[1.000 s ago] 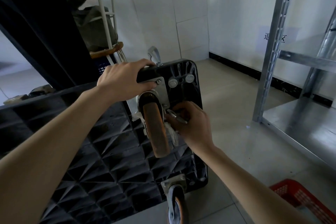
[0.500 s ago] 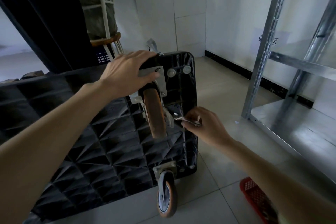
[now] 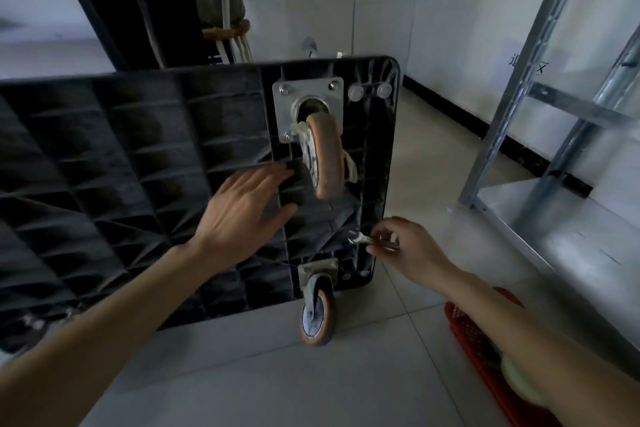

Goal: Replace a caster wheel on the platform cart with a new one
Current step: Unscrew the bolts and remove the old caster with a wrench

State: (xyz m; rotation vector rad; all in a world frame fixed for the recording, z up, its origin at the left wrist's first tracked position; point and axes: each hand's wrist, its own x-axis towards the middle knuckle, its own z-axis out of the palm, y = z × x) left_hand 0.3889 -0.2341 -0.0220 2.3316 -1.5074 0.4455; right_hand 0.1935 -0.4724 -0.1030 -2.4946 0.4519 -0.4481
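1. You are pinching a small wrench (image 3: 372,242) in your right hand (image 3: 407,250), fingers curled round its shank, its open jaw pointing away from your grip toward the cart's edge.
2. Your left hand (image 3: 242,215) is lying flat with fingers straight on the ribbed underside of the platform cart (image 3: 138,166), holding nothing, only steadying the cart as it is standing on its side on the floor.
3. The caster wheel (image 3: 325,156) you are working on is sitting up and to the left of your wrench grip, well apart from it; its mounting plate (image 3: 308,94) is showing bolts at three corners, while the fourth corner is hidden behind the wheel, so I cannot tell what is there.
4. A second caster (image 3: 317,312) is touching the floor just below your wrench grip; leave it alone.
5. In my judgement you are resetting the wrench between bolts. Seat the jaw fully on the nut flats before turning, or it may slip and round them.
6. Keep the left palm pressing so the cart is not rocking while you are turning.
7. The red basket (image 3: 467,326) is lying below your right forearm; loosened hardware could go there.
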